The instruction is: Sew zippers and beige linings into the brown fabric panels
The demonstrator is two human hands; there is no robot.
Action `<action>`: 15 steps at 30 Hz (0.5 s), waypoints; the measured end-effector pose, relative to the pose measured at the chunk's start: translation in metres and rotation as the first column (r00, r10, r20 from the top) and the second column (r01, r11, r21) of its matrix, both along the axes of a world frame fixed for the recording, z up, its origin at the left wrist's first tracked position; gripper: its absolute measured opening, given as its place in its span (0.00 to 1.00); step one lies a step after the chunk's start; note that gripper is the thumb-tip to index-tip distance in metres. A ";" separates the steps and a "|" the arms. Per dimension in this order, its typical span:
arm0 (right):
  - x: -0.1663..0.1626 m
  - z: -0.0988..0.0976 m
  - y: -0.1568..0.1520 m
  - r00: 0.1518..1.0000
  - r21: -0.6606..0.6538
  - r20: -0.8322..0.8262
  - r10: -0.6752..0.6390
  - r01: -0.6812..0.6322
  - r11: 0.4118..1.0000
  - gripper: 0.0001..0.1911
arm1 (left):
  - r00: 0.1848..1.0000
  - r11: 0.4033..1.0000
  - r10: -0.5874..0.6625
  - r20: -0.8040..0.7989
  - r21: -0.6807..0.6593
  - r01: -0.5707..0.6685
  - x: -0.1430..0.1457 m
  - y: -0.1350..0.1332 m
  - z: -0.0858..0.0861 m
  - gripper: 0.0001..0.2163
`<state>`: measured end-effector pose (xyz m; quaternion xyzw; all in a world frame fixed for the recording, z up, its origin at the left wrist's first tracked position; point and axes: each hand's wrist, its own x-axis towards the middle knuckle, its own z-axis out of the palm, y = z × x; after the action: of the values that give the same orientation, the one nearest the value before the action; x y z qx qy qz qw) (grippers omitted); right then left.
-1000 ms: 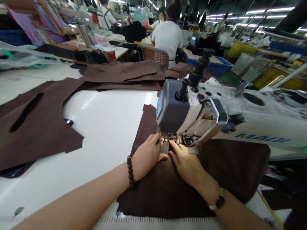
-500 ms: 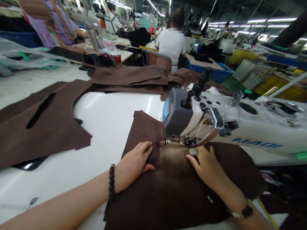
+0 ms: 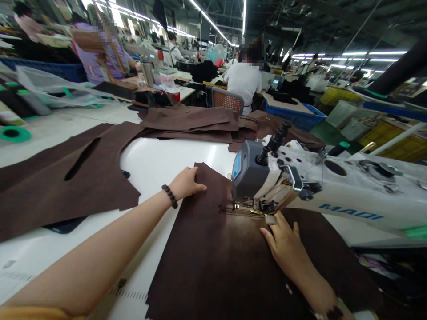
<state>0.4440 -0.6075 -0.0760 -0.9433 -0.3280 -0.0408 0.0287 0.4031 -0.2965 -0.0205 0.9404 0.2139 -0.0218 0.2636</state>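
Note:
A dark brown fabric piece (image 3: 203,249) lies flat under the needle area of a white and grey sewing machine (image 3: 300,178). Several parallel lines of thread or stitching run across the cloth beside the presser foot (image 3: 236,206). At the upper left corner of the piece, my left hand (image 3: 184,183) touches the edge, thumb apart from the fingers. My right hand (image 3: 287,244) rests on the cloth just right of the needle, fingers spread, the fingertips partly behind a small metal guard (image 3: 271,219).
Another brown fabric piece (image 3: 100,178) with a slit lies at left, over a dark object. Stacked brown pieces (image 3: 193,120) line the back of the white table (image 3: 160,155). A green tape roll (image 3: 20,134) is at far left. Beyond, a person in white (image 3: 243,82) sits by a blue crate (image 3: 300,115).
My left hand has moved away from beside the needle, up and left to the cloth's upper corner. My right hand stays beside the needle. The camera view has shifted slightly.

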 end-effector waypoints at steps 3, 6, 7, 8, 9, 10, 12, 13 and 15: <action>0.000 -0.004 -0.001 1.000 0.009 0.026 0.004 -0.004 1.000 0.20 | 0.999 1.000 -0.003 -0.042 -0.009 0.003 0.012 -0.003 -0.003 0.22; -0.001 -0.005 0.000 0.999 0.025 0.048 0.000 -0.001 1.000 0.19 | 0.997 1.000 -0.010 -0.082 -0.024 0.008 0.019 -0.003 -0.005 0.21; -0.001 -0.005 0.001 0.999 0.031 0.050 -0.001 -0.001 1.000 0.20 | 0.995 0.999 -0.015 -0.096 -0.034 0.011 0.020 -0.002 -0.005 0.19; -0.002 -0.005 0.001 0.999 0.037 0.051 -0.002 0.000 0.999 0.20 | 0.994 0.999 -0.019 -0.109 -0.045 0.014 0.021 -0.002 -0.004 0.16; -0.002 -0.006 0.002 0.999 0.044 0.049 -0.001 -0.001 0.999 0.20 | 0.993 0.998 -0.021 -0.119 -0.057 0.015 0.022 -0.002 -0.002 0.12; -0.002 -0.007 0.002 0.999 0.051 0.048 0.002 -0.005 0.999 0.20 | 0.992 0.997 -0.023 -0.124 -0.070 0.015 0.023 -0.002 0.000 0.10; -0.002 -0.011 0.000 0.998 0.075 0.061 0.008 -0.012 0.997 0.20 | 0.993 0.994 -0.025 -0.115 -0.105 0.013 0.024 -0.006 0.006 0.09; 0.000 -0.015 -0.003 0.997 0.095 0.081 0.012 -0.019 0.995 0.21 | 0.995 0.992 -0.029 -0.098 -0.126 0.016 0.025 -0.009 0.009 0.10; 0.007 -0.025 -0.012 0.988 0.154 0.155 0.022 -0.046 0.987 0.22 | 0.998 0.985 -0.048 -0.038 -0.165 0.041 0.029 -0.018 0.012 0.11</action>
<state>0.4511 -0.6194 -0.1014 -0.9265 -0.3412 -0.1380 0.0787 0.4321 -0.3141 -0.0083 0.9193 0.1958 -0.0647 0.3352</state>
